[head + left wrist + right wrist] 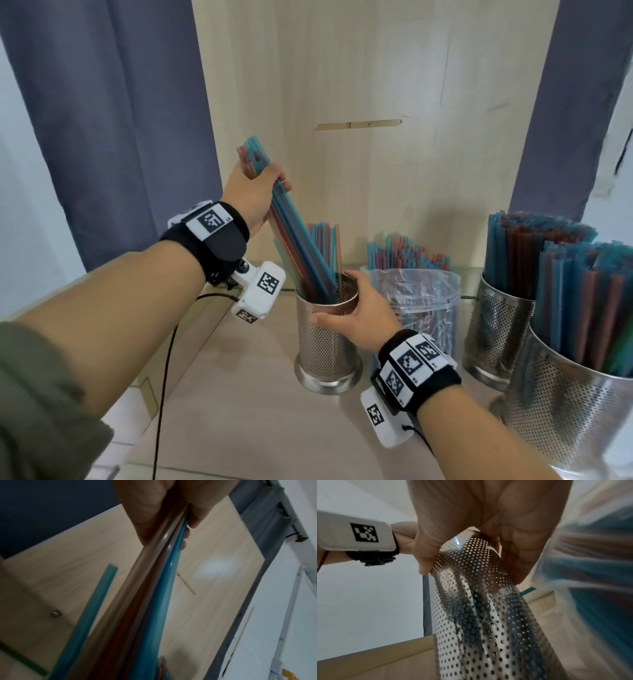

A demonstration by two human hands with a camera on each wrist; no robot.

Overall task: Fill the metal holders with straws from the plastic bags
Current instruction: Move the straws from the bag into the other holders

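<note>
A perforated metal holder [325, 342] stands on the wooden shelf near the middle. My right hand [356, 315] grips its rim, thumb in front and fingers round the far side; the right wrist view shows the same holder [471, 601] under my palm. My left hand [257, 192] grips a bundle of blue and red straws [294, 233] near their upper ends. The bundle leans to the left with its lower ends inside the holder. In the left wrist view the bundle of straws [154, 588] runs down from my hand [163, 513].
A clear plastic bag of straws [421, 301] stands just right of the holder, touching my right hand. Two full metal holders [496, 329] [575, 404] stand at the right. A wooden back panel [376, 102] and grey curtains [102, 120] lie behind. A black cable [164, 377] hangs at the left.
</note>
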